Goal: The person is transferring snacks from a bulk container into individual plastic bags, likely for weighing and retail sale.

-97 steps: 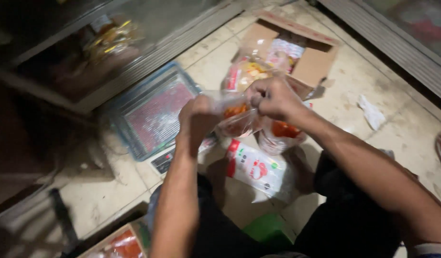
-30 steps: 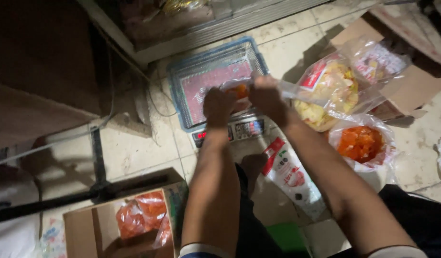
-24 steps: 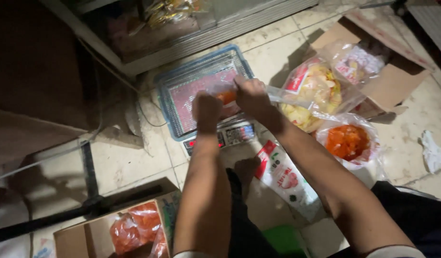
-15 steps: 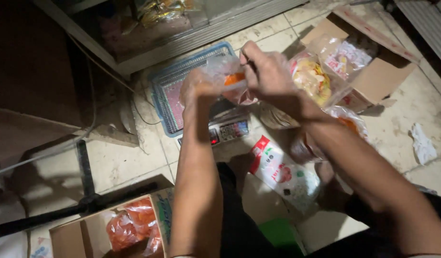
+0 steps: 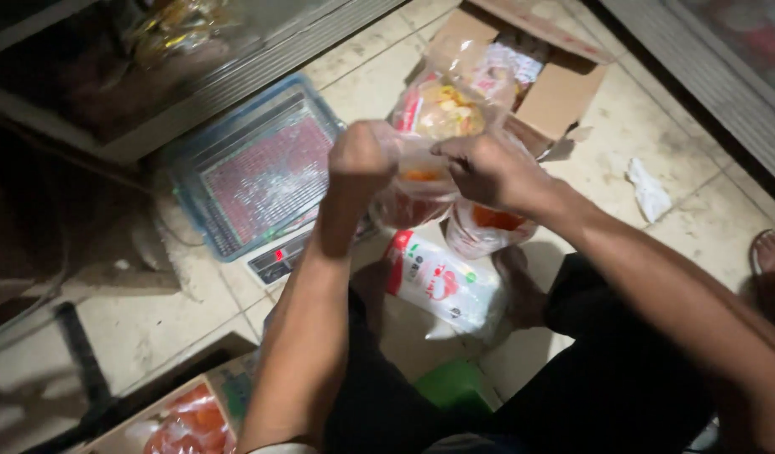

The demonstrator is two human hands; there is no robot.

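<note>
Here, a small clear plastic bag (image 5: 417, 189) with orange-red contents hangs between the two hands, above the floor and just in front of the digital scale (image 5: 261, 181). The left hand (image 5: 364, 160) is balled into a fist around the bag's upper left part, fingers fully curled on the plastic. The right hand (image 5: 488, 168) pinches the bag's top from the other side, thumb and fingers pressed together on the gathered film. The bag's mouth is stretched roughly level from one hand to the other, so its top edge runs left to right, while the filled body sags below that line, closer to the left fist than to the right fingers. Both hands are on it; neither is free.

Just below the right hand sits another bag of orange pieces (image 5: 488, 227) on the tiled floor (image 5: 656, 134). Behind the hands a large bag of yellowish snacks (image 5: 442, 105) leans out of an open cardboard box (image 5: 564, 84). Nearer the person lies a white packet with red print (image 5: 442, 286), and a green stool or lid (image 5: 455, 387) shows under the legs. The scale's blue-rimmed tray is wrapped in film, its display strip glowing red at the near edge. A second carton of orange packets (image 5: 190, 420) stands at lower left, and a crumpled white scrap (image 5: 648, 189) lies well apart on the right.
</note>
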